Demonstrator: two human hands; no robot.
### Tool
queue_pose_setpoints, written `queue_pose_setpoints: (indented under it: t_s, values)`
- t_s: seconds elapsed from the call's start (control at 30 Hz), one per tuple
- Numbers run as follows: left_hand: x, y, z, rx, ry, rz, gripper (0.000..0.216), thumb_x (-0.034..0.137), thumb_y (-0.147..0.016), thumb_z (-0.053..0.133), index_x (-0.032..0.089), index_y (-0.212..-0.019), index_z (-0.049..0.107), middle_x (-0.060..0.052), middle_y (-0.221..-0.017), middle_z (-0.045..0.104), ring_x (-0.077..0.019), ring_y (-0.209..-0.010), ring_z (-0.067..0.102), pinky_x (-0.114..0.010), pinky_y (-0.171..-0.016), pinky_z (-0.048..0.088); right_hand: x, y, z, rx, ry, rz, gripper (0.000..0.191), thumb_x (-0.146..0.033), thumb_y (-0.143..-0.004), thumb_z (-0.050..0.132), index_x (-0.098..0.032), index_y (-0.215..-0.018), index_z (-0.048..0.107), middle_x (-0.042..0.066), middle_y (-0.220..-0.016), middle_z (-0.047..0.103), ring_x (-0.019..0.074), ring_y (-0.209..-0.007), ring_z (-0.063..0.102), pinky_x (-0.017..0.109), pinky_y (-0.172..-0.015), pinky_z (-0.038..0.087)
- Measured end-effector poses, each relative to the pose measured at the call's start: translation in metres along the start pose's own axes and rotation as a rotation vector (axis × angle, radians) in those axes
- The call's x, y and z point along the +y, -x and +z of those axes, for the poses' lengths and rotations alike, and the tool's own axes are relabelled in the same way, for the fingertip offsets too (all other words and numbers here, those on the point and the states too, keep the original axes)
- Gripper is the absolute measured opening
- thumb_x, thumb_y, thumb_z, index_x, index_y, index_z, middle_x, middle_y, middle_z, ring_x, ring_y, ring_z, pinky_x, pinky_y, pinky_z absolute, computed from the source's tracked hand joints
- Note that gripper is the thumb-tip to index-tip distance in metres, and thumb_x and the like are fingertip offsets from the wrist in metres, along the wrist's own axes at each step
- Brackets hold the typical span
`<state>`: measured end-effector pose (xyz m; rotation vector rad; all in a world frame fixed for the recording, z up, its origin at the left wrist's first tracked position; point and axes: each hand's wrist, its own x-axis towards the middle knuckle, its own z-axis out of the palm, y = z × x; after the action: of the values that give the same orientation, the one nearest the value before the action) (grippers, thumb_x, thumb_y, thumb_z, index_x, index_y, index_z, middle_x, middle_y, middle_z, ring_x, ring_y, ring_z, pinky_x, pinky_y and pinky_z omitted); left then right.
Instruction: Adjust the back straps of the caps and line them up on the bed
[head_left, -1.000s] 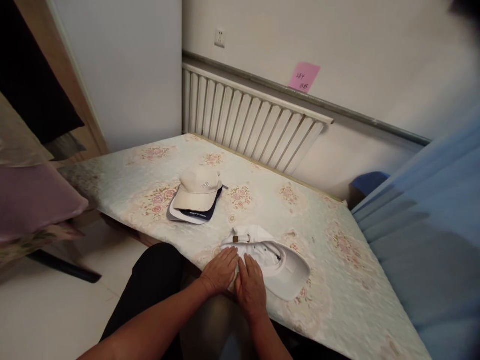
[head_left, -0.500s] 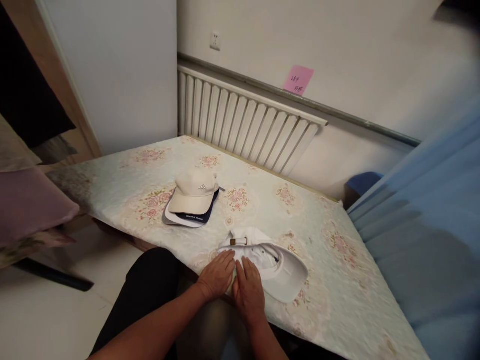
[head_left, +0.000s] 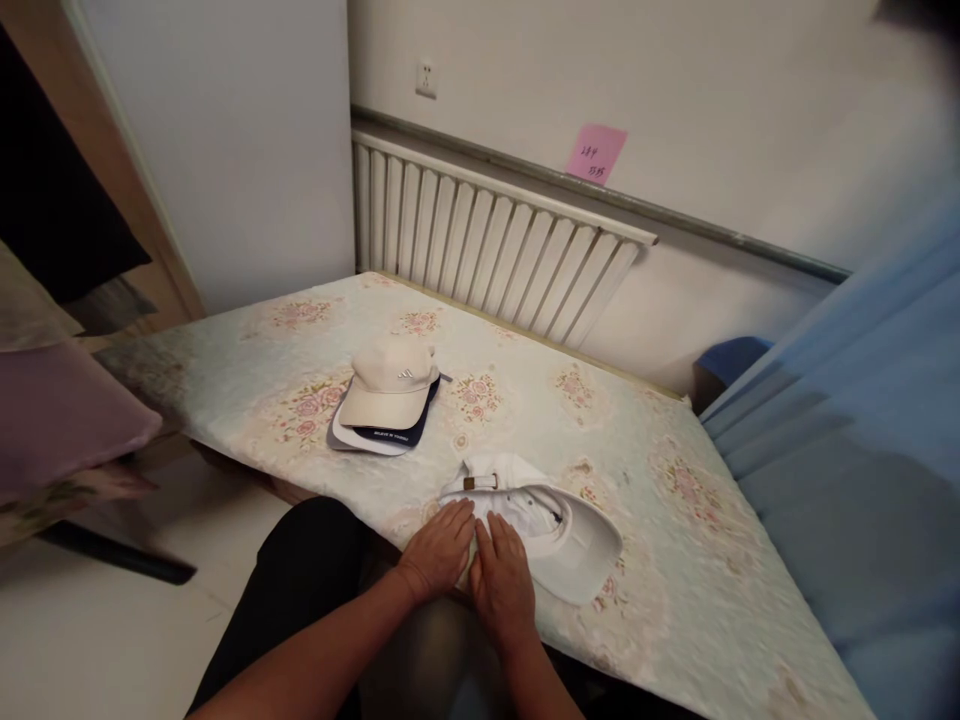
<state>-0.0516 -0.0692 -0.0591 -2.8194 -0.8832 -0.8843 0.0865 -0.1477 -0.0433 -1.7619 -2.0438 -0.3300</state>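
Note:
A white baseball cap [head_left: 581, 545] lies on its side near the front edge of the floral-covered surface [head_left: 525, 420]. Its brim points right, and its inside and strap buckle face me. My left hand [head_left: 441, 545] rests flat with fingers stretched at the cap's near left edge. Beside it, my right hand [head_left: 504, 570] lies with fingers extended over the near side of the cap. Neither hand grips anything. Farther back on the left sits a stack of caps: a beige cap [head_left: 390, 385] on top, a dark navy cap [head_left: 409, 432] and a pale brim [head_left: 360, 440] below.
A white radiator [head_left: 480, 235] runs along the wall behind the surface. On the right hangs a blue curtain [head_left: 847, 430], with a blue object [head_left: 731, 360] partly behind it. Pinkish fabric [head_left: 67, 430] and a dark bar [head_left: 120, 552] are at the left.
The camera view has shifted very slightly. Both hands and the white cap keep their positions relative to each other, and the stack is unchanged.

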Motion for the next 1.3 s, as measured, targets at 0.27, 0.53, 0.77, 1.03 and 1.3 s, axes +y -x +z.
queue_pose_setpoints:
  t_s: [0.27, 0.53, 0.77, 1.03, 1.3]
  values:
    - [0.001, -0.001, -0.004, -0.016, 0.005, -0.001, 0.04, 0.014, -0.08, 0.045, 0.007, -0.118, 0.054, -0.017, -0.125, 0.056, -0.0271, -0.122, 0.047, -0.043, -0.105, 0.037, 0.0, 0.001, 0.002, 0.004, -0.002, 0.009, 0.053, -0.012, -0.081, 0.044, -0.016, -0.134, 0.042, 0.013, -0.138, 0.045, 0.0273, -0.13, 0.037, 0.05, -0.104, 0.036]
    - [0.003, -0.002, -0.006, -0.047, -0.001, -0.01, 0.04, 0.016, -0.081, 0.044, 0.007, -0.118, 0.054, -0.017, -0.127, 0.055, -0.0269, -0.123, 0.046, -0.043, -0.106, 0.036, 0.001, 0.002, 0.003, 0.0, 0.02, -0.006, 0.051, -0.011, -0.081, 0.043, -0.015, -0.132, 0.043, 0.015, -0.137, 0.045, 0.0276, -0.131, 0.035, 0.051, -0.104, 0.035]
    - [0.005, 0.0, -0.006, -0.05, -0.006, -0.03, 0.041, 0.018, -0.083, 0.043, 0.006, -0.121, 0.052, -0.017, -0.128, 0.054, -0.0251, -0.124, 0.045, -0.041, -0.106, 0.034, -0.001, 0.001, 0.0, -0.001, 0.038, -0.014, 0.05, -0.012, -0.082, 0.044, -0.013, -0.132, 0.043, 0.016, -0.136, 0.045, 0.027, -0.131, 0.034, 0.049, -0.106, 0.033]
    - [0.001, 0.013, -0.012, -0.036, -0.004, -0.007, 0.048, 0.015, -0.082, 0.043, 0.01, -0.129, 0.045, -0.013, -0.135, 0.05, -0.0217, -0.13, 0.039, -0.039, -0.108, 0.031, -0.003, 0.001, -0.002, 0.02, 0.03, -0.012, 0.053, -0.009, -0.08, 0.042, -0.014, -0.132, 0.042, 0.015, -0.136, 0.045, 0.0263, -0.132, 0.034, 0.05, -0.105, 0.033]
    - [-0.004, 0.02, -0.015, 0.003, 0.015, -0.006, 0.051, 0.008, -0.079, 0.041, 0.012, -0.129, 0.047, -0.012, -0.134, 0.051, -0.0221, -0.129, 0.04, -0.042, -0.105, 0.037, -0.003, -0.001, -0.003, 0.004, 0.018, 0.004, 0.054, -0.009, -0.079, 0.043, -0.014, -0.133, 0.042, 0.014, -0.136, 0.045, 0.0274, -0.131, 0.034, 0.049, -0.105, 0.034]
